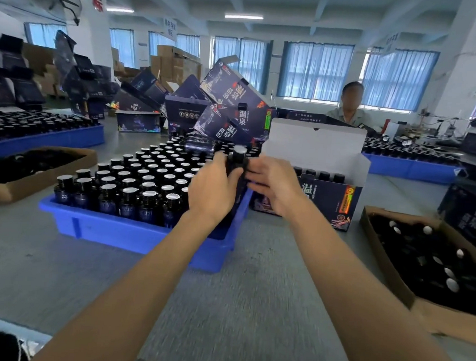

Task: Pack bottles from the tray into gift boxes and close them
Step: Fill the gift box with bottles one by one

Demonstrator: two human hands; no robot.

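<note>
**Dark bottle (239, 159), two-handed transfer from tray to gift box**

The left hand (214, 187) and right hand (273, 182) both curl round the bottle, grip closed on its body, with the cap showing above the fingers. It hangs over the 3 o'clock rim of the blue tray (131, 235). The open gift box (328, 198) stands just beside it at 3 o'clock, with one row of bottles seated and its white flaps upright.

Risks, as judged:
- **Slip:** blur suggests haste, so the bottle could slip between the hands onto the capped bottles below.
- **Snag:** its base could catch the box's front wall or a flap and tip the box on the bench (250, 308).
- **Lid:** a misseated bottle would block the lid from closing.
</note>
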